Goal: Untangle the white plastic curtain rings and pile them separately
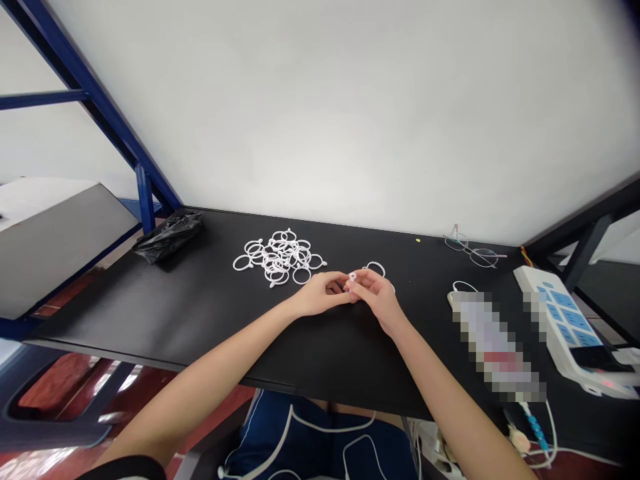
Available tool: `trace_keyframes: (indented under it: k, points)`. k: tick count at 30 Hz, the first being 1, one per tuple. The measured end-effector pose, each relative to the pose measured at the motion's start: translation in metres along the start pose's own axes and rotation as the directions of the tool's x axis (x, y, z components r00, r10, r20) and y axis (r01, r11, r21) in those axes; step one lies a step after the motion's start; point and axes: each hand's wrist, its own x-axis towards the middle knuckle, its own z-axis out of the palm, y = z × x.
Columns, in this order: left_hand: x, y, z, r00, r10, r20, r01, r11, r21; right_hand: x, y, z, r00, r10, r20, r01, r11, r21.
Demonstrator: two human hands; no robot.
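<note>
My left hand (323, 293) and my right hand (381, 300) meet over the front middle of the black table. Their fingertips pinch a small white piece (353, 276) with a looped top; fingers hide its lower part. Just behind my right hand shows a thin white ring (376, 267), partly covered by the fingers. Whether it joins the small piece, I cannot tell. To the left of my hands lies a loose pile of white rings (283, 257), several of them with small knobs on the rim.
A crumpled black plastic bag (170, 237) lies at the table's left end. On the right are eyeglasses (470, 250), a blurred-out phone (495, 347) with a cable, and a white power strip (565, 320). A white wall (350, 120) rises behind the table (215, 307). White cords (285, 433) cross my lap.
</note>
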Motion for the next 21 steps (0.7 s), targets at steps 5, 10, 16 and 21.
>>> trace_keyframes:
  k: [5,10,16,21]
  points:
    - [-0.0002,-0.0004,0.0004,1.0,-0.003,-0.002,0.003,1.0,-0.011,0.0002,0.001,-0.0005,1.0,-0.018,-0.002,0.018,1.0,-0.019]
    - [-0.0003,0.0007,0.0004,1.0,-0.006,0.003,0.006,1.0,-0.03,-0.0005,0.0004,-0.0003,1.0,-0.017,-0.003,0.017,1.0,-0.015]
    - [0.0005,0.0005,0.0002,1.0,-0.002,0.005,0.003,0.999,-0.036,-0.0008,0.0004,-0.0002,1.0,-0.026,-0.011,0.025,0.999,-0.023]
    - [0.0008,0.0004,-0.0002,1.0,-0.002,0.003,0.003,0.999,-0.039,0.0004,0.0028,-0.0008,1.0,-0.024,-0.016,0.023,1.0,-0.012]
